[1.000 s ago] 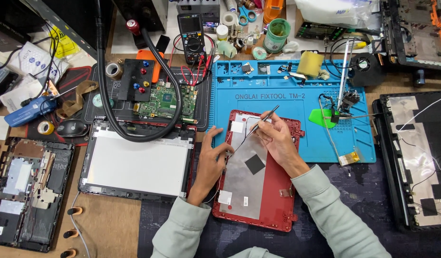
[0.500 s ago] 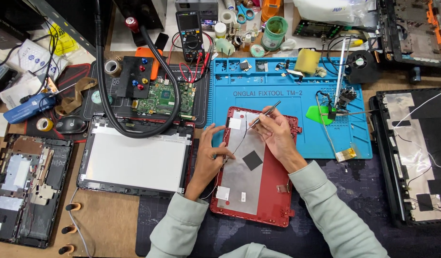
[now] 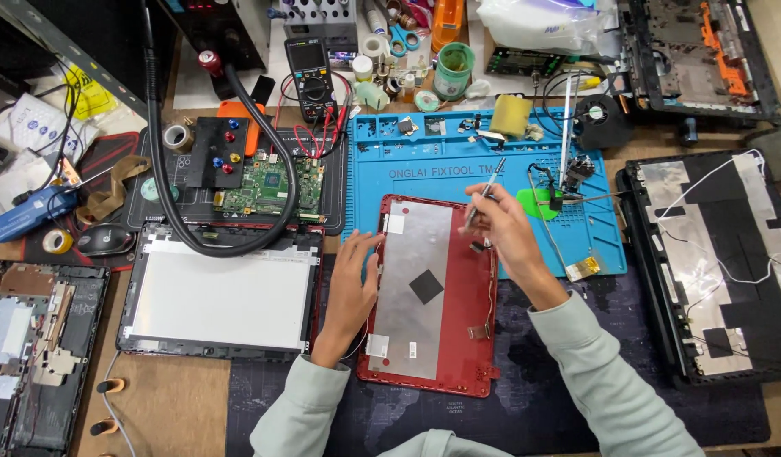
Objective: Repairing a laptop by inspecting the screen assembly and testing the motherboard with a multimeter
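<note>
Your left hand (image 3: 350,279) sliding up red laptop lid (image 3: 473,338), fingers now spread open along edge; right hand (image 3: 502,222) still pinching tweezers (image 3: 484,193) over top corner.

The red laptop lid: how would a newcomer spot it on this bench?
Find the blue silicone work mat. Just below it lies the red laptop lid, inner side up, under both hands. Only it is red-framed, with a silver foil sheet and small black square.

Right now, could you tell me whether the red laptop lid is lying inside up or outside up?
Inside up: the red laptop lid shows its silver foil lining.
</note>
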